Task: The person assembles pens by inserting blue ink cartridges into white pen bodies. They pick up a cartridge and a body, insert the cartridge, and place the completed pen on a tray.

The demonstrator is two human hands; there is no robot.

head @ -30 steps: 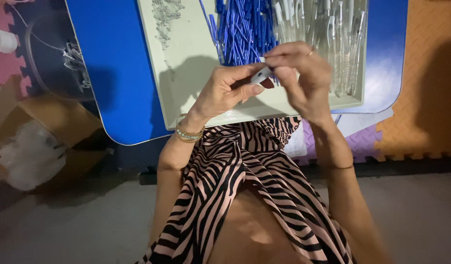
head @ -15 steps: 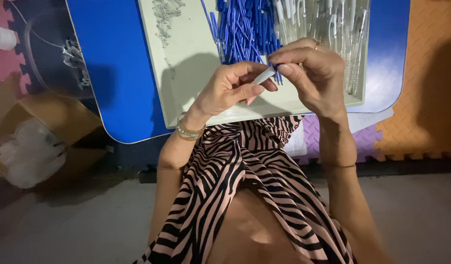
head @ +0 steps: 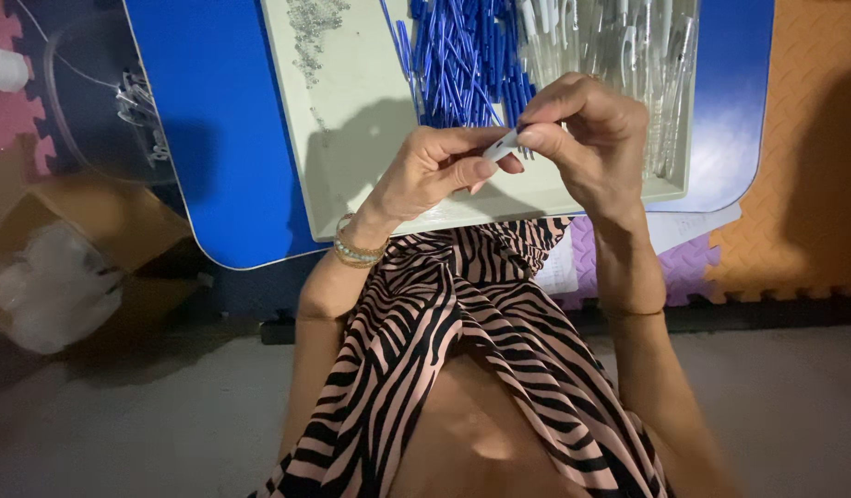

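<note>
**Over the tray: 2 hands pinching 1 small pen part**

Above the near edge of the pale tray [head: 351, 111], both hands are meeting on a small pale plastic piece [head: 501, 146]. Left hand [head: 434, 171] is closing thumb and forefinger on its lower end; right hand [head: 587, 138] is curling down, fingertips pinching the upper end. Both are closed on it, other fingers loosely folded. It is looking light, stiff, smooth — likely slippery, so a fingertip pinch at each end is suiting it. Behind, blue pen barrels [head: 467, 55] are lying heaped beside clear plastic tubes [head: 619, 55] — all on a blue table [head: 213, 138].
</note>
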